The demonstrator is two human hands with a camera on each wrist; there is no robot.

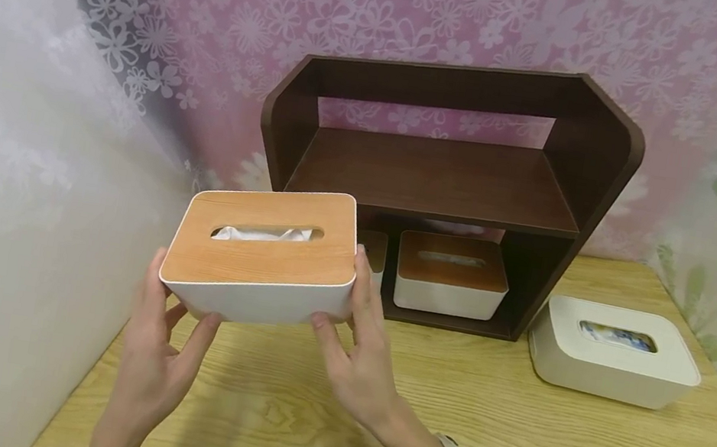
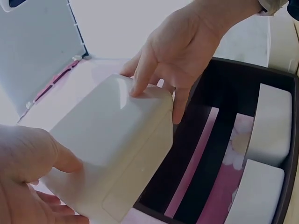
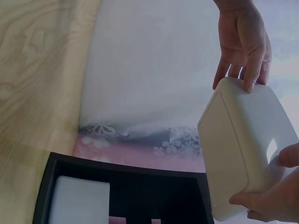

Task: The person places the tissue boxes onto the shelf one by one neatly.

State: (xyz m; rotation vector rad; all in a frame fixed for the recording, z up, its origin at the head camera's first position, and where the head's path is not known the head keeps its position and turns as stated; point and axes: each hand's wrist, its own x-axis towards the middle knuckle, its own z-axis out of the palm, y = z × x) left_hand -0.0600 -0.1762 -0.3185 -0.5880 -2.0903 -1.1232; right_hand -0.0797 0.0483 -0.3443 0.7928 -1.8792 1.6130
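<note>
A white tissue box [image 1: 256, 305] with a light wood-grain lid is held up in front of the shelf's left part, its lid tilted toward the head camera. White tissue shows in the lid's slot. My left hand [image 1: 152, 370] grips its left end, thumb on the near side. At the other end my right hand [image 1: 361, 363] holds it, fingers along the right side and thumb on the lower front edge. From the left wrist, the smooth white underside of the tissue box [image 2: 110, 116] is seen, with the right hand [image 2: 182, 51] across from the left hand [image 2: 23, 158].
A dark brown two-level shelf [image 1: 435, 177] stands on the wood-grain table [image 1: 441, 414]. Its lower level holds a brown-lidded tissue box [image 1: 448, 299] and another box [image 1: 374, 245], partly hidden. An all-white tissue box [image 1: 614, 374] sits right of the shelf. Walls border both sides.
</note>
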